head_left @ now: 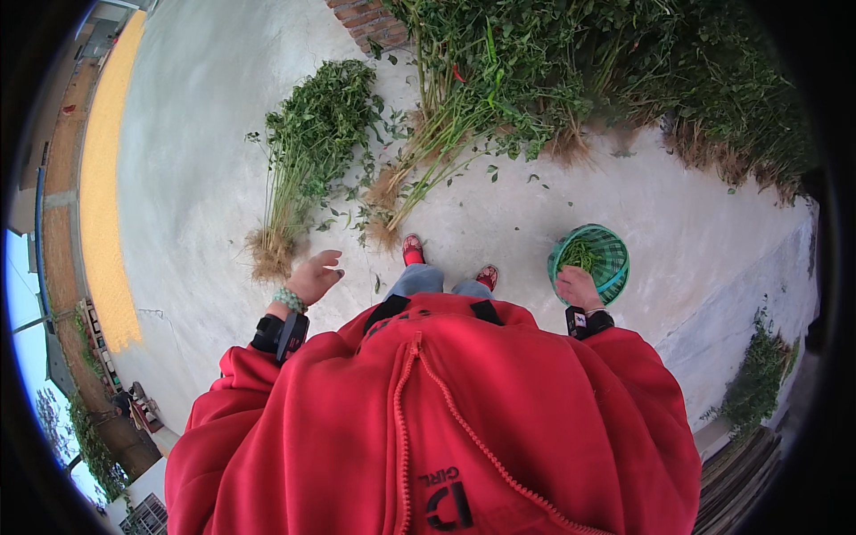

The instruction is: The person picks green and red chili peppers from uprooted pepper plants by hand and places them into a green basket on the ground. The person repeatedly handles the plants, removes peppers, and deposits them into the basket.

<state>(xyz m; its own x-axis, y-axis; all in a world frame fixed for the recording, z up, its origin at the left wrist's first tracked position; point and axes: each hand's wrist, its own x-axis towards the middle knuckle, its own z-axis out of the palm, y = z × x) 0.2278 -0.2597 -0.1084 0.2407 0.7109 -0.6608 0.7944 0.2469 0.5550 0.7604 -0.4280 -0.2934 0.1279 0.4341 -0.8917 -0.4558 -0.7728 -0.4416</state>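
Observation:
My left hand [316, 276] hovers above the concrete at my left, its fingers stretched out and holding nothing. Just beyond it lies a bundle of uprooted leafy plants [312, 152], with the brown roots pointing toward me. On my right a green woven basket [615, 261] has slim green pods, which look like peppers, piled inside [580, 256]. My right hand [578, 287] is at the basket's near-left side, overlapping its rim in the view. Its fingertips are too indistinct to show whether they grip anything.
A large heap of uprooted plants [571, 71] spreads across the far right, with a red pepper [457, 73] among the leaves. Brickwork [370, 22] stands behind it. A yellow strip, perhaps spread grain [102, 196], runs along the far left. Greenery [758, 370] grows at the right edge.

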